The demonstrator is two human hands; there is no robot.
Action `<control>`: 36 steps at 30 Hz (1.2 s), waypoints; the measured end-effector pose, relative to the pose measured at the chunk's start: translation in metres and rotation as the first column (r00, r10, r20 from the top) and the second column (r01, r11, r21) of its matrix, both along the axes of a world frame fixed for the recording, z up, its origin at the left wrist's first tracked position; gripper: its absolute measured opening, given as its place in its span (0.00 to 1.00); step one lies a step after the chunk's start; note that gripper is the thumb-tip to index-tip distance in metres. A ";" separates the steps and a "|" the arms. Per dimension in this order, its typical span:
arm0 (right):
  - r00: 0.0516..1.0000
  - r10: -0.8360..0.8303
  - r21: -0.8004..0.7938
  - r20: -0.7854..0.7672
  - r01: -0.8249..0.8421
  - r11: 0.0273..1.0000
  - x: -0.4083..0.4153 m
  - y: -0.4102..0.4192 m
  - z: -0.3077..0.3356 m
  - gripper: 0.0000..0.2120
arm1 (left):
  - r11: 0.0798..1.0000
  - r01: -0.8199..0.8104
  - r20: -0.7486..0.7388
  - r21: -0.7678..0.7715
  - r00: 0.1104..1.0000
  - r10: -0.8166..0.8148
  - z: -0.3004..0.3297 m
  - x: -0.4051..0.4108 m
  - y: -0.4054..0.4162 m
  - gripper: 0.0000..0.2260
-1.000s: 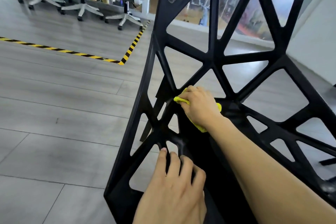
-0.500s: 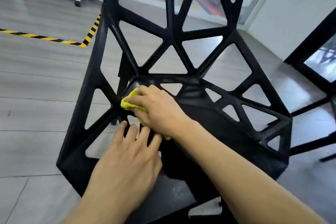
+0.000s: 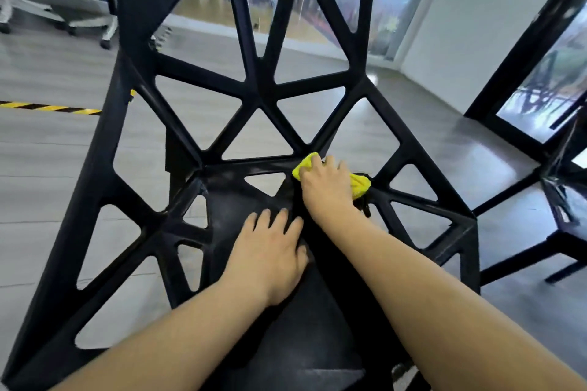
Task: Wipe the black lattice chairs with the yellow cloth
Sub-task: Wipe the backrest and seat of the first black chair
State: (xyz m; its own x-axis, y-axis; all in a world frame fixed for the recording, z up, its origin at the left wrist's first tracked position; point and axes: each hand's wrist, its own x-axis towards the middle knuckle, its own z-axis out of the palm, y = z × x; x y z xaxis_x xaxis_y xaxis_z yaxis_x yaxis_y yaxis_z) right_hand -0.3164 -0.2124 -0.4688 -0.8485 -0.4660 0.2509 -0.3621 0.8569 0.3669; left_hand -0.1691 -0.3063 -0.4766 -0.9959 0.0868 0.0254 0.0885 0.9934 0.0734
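- The right hand (image 3: pixel 327 184) lies over the yellow cloth (image 3: pixel 360 185), fingers bent down on it and pressing it against the black lattice chair (image 3: pixel 260 86) where seat and backrest meet; folds of cloth show at the fingertips and past the outer edge of the hand. The cloth seems bunched like this so it can get into the joint between the struts.
- The left hand (image 3: pixel 270 251) rests on the seat just behind and inward of the right hand, fingers spread fairly straight and holding nothing. It most likely steadies the chair against the rubbing.
- A second black chair (image 3: pixel 562 200) stands well off to the outer side of the right hand, apparently not yet being wiped.
- Grey floor (image 3: pixel 47 149) shows through the lattice openings.
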 end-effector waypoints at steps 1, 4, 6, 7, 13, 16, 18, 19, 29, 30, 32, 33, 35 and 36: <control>0.999 -0.032 0.015 -0.003 0.032 0.999 -0.010 0.001 0.003 0.14 | 0.999 -0.016 0.005 0.051 1.000 0.016 -0.007 -0.004 -0.002 0.26; 0.999 -0.051 0.028 -0.011 0.051 0.998 -0.027 -0.005 0.008 0.13 | 0.993 -0.020 -0.016 0.113 1.000 0.022 -0.022 -0.005 -0.004 0.27; 0.999 -0.049 0.044 0.003 0.048 0.998 -0.032 -0.012 0.010 0.12 | 0.995 -0.024 -0.028 0.101 0.999 0.027 -0.023 -0.005 -0.002 0.27; 0.999 -0.048 0.052 0.008 0.048 0.997 -0.034 -0.014 0.012 0.13 | 0.995 -0.024 -0.030 0.101 0.999 0.027 -0.023 -0.006 -0.002 0.27; 0.994 -0.100 0.132 0.051 0.092 0.987 -0.027 -0.018 0.020 0.15 | 0.985 -0.022 -0.038 0.169 0.999 0.028 -0.025 -0.008 -0.008 0.27; 0.977 -0.213 0.217 0.019 0.204 0.955 -0.021 0.015 0.034 0.14 | 0.985 -0.027 -0.032 0.173 0.999 0.033 -0.027 -0.010 -0.009 0.27; 0.975 -0.221 0.244 0.028 0.208 0.947 -0.012 0.042 0.043 0.15 | 0.983 -0.030 -0.025 0.181 0.999 0.035 -0.027 -0.011 -0.007 0.27; 0.979 -0.201 0.269 0.025 0.187 0.945 -0.005 0.051 0.044 0.15 | 0.982 -0.037 -0.024 0.187 0.999 0.042 -0.028 -0.011 -0.007 0.27; 0.953 -0.302 0.350 0.012 0.279 0.894 0.057 0.107 0.050 0.14 | 0.983 -0.034 -0.005 0.178 0.999 0.036 -0.029 -0.016 -0.012 0.27; 0.948 -0.319 0.338 0.018 0.295 0.894 0.062 0.115 0.054 0.13 | 0.982 -0.034 -0.002 0.183 0.999 0.035 -0.029 -0.015 -0.012 0.27; 0.938 -0.345 0.261 0.029 0.326 0.909 0.071 0.133 0.065 0.13 | 0.981 -0.035 0.005 0.193 0.999 0.035 -0.028 -0.015 -0.011 0.27; 0.933 -0.360 0.225 0.033 0.344 0.912 0.075 0.142 0.070 0.12 | 0.980 -0.037 0.007 0.195 0.999 0.037 -0.027 -0.015 -0.011 0.27; 0.917 -0.398 0.206 0.028 0.384 0.900 0.085 0.160 0.077 0.12 | 0.982 -0.037 0.012 0.187 0.999 0.036 -0.026 -0.015 -0.011 0.27; 0.906 -0.422 0.197 0.026 0.410 0.891 0.091 0.170 0.078 0.11 | 0.983 -0.036 0.014 0.183 0.999 0.034 -0.025 -0.015 -0.011 0.27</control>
State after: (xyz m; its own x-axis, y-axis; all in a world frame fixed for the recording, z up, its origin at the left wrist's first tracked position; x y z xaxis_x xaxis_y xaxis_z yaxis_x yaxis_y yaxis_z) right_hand -0.2257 -0.0427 -0.3904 -0.9863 -0.0990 0.1322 -0.0161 0.8544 0.5193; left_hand -0.1838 -0.3175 -0.5021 -0.9985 0.0469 0.0273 0.0523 0.9656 0.2547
